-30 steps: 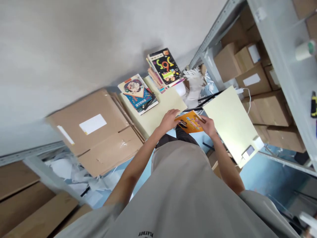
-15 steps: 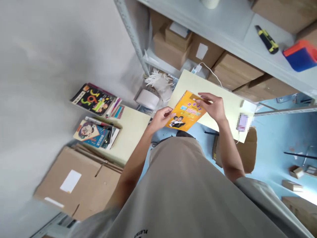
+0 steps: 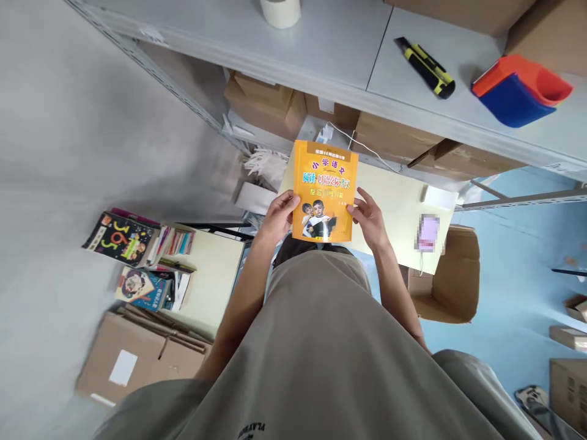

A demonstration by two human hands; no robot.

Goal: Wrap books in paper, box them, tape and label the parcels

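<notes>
An orange book (image 3: pixel 326 190) with Chinese lettering and a picture of two children on its cover is held upright before me, cover facing me. My left hand (image 3: pixel 278 215) grips its left edge, thumb on the cover. On the right edge, my right hand (image 3: pixel 368 217) pinches the book with the thumb in front; the fingers behind are partly hidden. Beneath and behind the book lies a pale yellow table (image 3: pixel 389 198).
A grey shelf (image 3: pixel 339 46) overhead holds a utility knife (image 3: pixel 425 67), a tape roll (image 3: pixel 280 12) and a red-blue holder (image 3: pixel 520 91). Stacked books (image 3: pixel 121 238) stand on a side table (image 3: pixel 213 263) at left, by flattened cardboard (image 3: pixel 151 348). An open carton (image 3: pixel 454 275) sits right.
The book has turned from tilted to upright and faces me squarely. My right hand has moved from its top edge down to its right edge. The view has shifted.
</notes>
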